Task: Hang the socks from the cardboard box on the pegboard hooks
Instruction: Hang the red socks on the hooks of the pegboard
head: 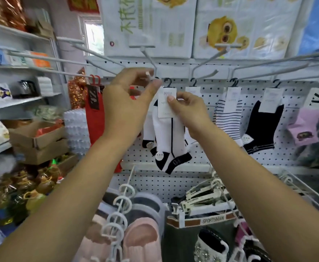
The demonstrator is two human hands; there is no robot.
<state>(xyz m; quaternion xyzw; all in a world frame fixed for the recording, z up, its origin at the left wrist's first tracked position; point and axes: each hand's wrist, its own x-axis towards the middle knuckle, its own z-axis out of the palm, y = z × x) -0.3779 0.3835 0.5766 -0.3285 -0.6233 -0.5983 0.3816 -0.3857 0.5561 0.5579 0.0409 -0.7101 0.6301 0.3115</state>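
I'm mid-hang: my right hand [189, 108] pinches the white sock [171, 140] by its card, against the pegboard [202, 157]. My left hand [128, 99] seems to pinch the peg hook [148, 58] tip. Next, its hanger must slide on.

pegboard [207, 157] | hooks [206, 72] carry striped sock [228, 121], black sock [258, 129], pink sock [304, 125]

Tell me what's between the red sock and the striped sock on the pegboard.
Head view: a white sock with black trim, its paper label pinched by the right hand; the left hand pinches the white metal hook above.
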